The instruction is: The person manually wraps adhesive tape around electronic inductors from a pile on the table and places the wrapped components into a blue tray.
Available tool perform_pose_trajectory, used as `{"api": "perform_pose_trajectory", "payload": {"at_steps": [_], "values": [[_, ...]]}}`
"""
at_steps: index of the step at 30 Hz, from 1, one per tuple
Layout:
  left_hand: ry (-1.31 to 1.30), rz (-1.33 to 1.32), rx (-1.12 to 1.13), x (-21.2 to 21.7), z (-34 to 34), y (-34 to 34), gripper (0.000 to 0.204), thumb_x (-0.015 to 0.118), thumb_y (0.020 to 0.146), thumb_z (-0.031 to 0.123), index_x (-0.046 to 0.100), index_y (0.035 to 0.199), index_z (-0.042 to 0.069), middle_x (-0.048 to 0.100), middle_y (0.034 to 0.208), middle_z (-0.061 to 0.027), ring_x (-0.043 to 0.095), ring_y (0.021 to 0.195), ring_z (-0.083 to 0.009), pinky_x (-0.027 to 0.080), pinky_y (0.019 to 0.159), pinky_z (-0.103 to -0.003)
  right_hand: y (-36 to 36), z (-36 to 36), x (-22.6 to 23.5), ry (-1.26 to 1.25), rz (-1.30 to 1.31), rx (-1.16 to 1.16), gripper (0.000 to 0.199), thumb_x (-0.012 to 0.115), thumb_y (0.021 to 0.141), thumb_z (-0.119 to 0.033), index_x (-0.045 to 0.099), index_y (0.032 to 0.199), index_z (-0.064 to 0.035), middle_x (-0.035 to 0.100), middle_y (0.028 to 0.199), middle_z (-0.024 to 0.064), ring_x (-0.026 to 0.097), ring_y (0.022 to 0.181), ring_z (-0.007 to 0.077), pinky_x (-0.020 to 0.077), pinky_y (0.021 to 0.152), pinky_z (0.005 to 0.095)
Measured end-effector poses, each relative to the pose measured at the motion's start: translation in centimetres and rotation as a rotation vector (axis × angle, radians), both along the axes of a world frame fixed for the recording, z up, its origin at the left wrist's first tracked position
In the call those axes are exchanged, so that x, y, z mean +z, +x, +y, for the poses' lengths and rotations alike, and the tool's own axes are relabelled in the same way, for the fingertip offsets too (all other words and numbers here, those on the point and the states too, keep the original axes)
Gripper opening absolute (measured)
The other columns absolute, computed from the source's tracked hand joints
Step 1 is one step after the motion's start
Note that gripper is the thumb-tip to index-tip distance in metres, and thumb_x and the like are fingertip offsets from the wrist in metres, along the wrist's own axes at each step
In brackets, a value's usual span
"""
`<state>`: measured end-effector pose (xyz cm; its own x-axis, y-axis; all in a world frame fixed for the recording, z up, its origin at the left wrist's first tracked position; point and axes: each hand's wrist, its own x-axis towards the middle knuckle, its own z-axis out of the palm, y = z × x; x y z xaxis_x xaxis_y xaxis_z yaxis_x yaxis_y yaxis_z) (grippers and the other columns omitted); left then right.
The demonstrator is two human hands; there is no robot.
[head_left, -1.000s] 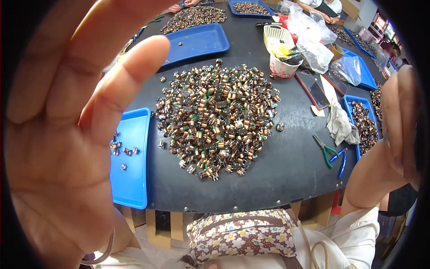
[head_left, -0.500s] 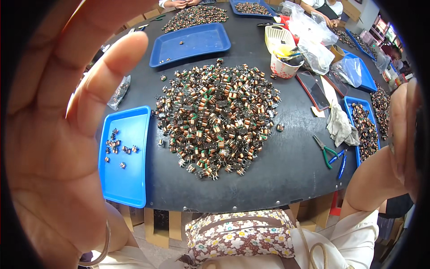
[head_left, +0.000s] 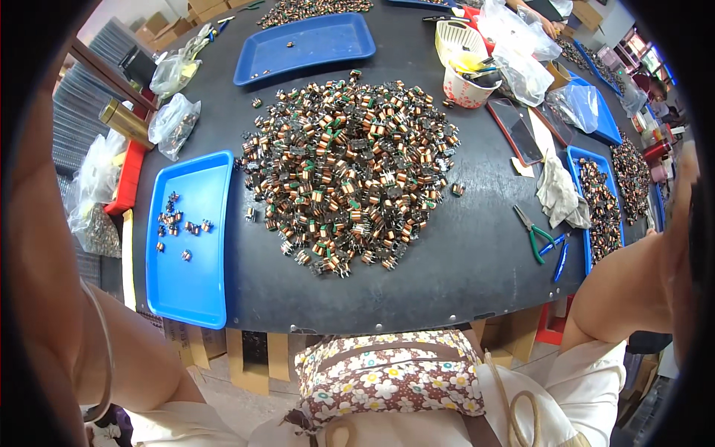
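Observation:
Both hands are raised close to the camera at the picture's edges. Only the wrist and heel of my left hand [head_left: 41, 223] show along the left rim, its fingers out of view, a thin band on the wrist. My right hand [head_left: 681, 238] is a blurred strip at the right rim, with its forearm below it. Neither hand touches anything visible. Between them, on the dark round table [head_left: 462, 290], lies a large pile of small copper-wound coil parts [head_left: 346, 167]. A blue tray [head_left: 190, 283] at the left holds several loose coils.
A second blue tray [head_left: 305, 41] lies beyond the pile. On the right are green-handled pliers [head_left: 532, 235], a grey cloth [head_left: 558, 194], a phone [head_left: 514, 130], a white cup [head_left: 465, 89] and another blue tray of coils [head_left: 596, 201]. Plastic bags [head_left: 175, 123] lie at the left. A floral bag [head_left: 387, 372] is on my lap.
My left hand has drawn back to the left rim, its fingers leaving the picture and uncovering the blue tray. The right hand has slid slightly further to the right edge.

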<state>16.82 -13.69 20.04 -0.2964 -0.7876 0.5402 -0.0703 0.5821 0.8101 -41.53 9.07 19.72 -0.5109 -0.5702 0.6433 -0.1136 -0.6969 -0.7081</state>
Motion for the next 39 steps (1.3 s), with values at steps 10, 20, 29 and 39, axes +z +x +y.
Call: {"api": "perform_pose_trajectory", "payload": {"at_steps": [10, 20, 29, 39], "values": [[-0.017, 0.003, 0.119, 1.2, -1.3, 5.1, 0.030, 0.049, 0.081, 0.001, 0.057, 0.109, -0.002, 0.060, 0.103, -0.0201, 0.058, 0.096, -0.0270, 0.046, 0.085, -0.034, 0.6, 1.1, 0.1, 0.001, -0.001, -0.002, 0.008, 0.059, 0.078, 0.005, 0.064, 0.083, 0.0026, 0.064, 0.081, 0.0143, 0.062, 0.067, 0.0236, 0.0500, 0.058, 0.0312], [-0.043, -0.090, 0.024, 1.0, 0.5, -0.6, 0.030, 0.048, 0.081, 0.000, 0.058, 0.109, -0.002, 0.061, 0.102, -0.0193, 0.059, 0.095, -0.0260, 0.047, 0.084, -0.034, 0.9, 1.1, -0.1, -0.022, 0.009, 0.016, 0.008, 0.059, 0.078, 0.005, 0.064, 0.083, 0.0027, 0.064, 0.081, 0.0140, 0.062, 0.068, 0.0229, 0.0496, 0.059, 0.0305], [-0.176, -0.245, -0.471, 1.8, 4.0, -10.3, 0.029, 0.048, 0.081, -0.002, 0.058, 0.109, -0.002, 0.062, 0.101, -0.0187, 0.060, 0.093, -0.0252, 0.048, 0.083, -0.033, 8.7, -1.6, 0.3, -0.114, 0.127, 0.288, 0.009, 0.058, 0.078, 0.005, 0.064, 0.084, 0.0028, 0.064, 0.081, 0.0137, 0.062, 0.069, 0.0223, 0.0491, 0.059, 0.0299], [-0.214, -0.300, -0.497, 1.8, 4.4, -11.4, 0.029, 0.047, 0.081, -0.003, 0.058, 0.108, -0.002, 0.063, 0.099, -0.0180, 0.061, 0.092, -0.0242, 0.048, 0.082, -0.033, 16.1, -4.1, 1.3, -0.239, 0.324, 0.856, 0.009, 0.058, 0.078, 0.006, 0.064, 0.084, 0.0029, 0.064, 0.081, 0.0134, 0.062, 0.070, 0.0216, 0.0487, 0.060, 0.0293]]}}
